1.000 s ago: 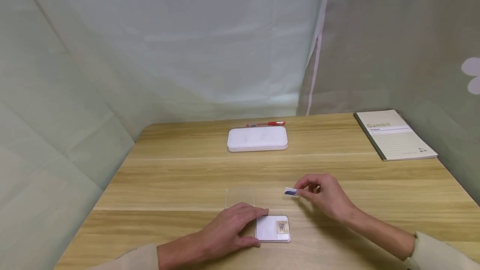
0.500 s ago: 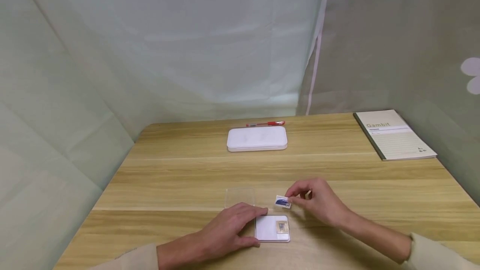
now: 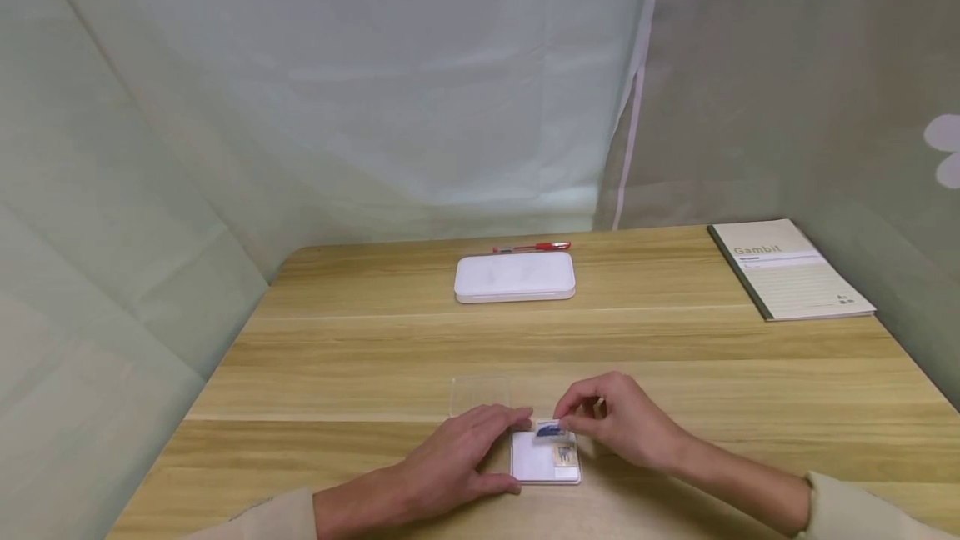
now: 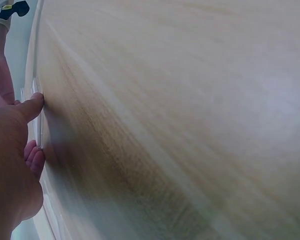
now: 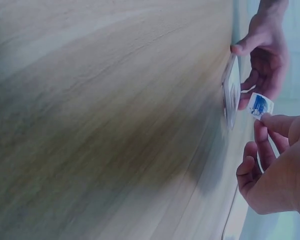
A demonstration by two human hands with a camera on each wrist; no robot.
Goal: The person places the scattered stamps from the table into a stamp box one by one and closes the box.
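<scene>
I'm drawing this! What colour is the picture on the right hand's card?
Blue on white; the right wrist view shows the card best.

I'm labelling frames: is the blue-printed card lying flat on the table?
No, the right hand pinches the blue-printed card up off the table.

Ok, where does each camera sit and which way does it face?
Head: worn on the head, facing forward and down at the table; left hand, right hand and both sleeves show.
Left wrist: worn there, facing across the table; left hand close, right hand beyond.
Right wrist: worn there, facing across the table; small case and picture card in sight, right hand close, left hand beyond.
Shared by head and right wrist: both hands, small case, picture card.
</scene>
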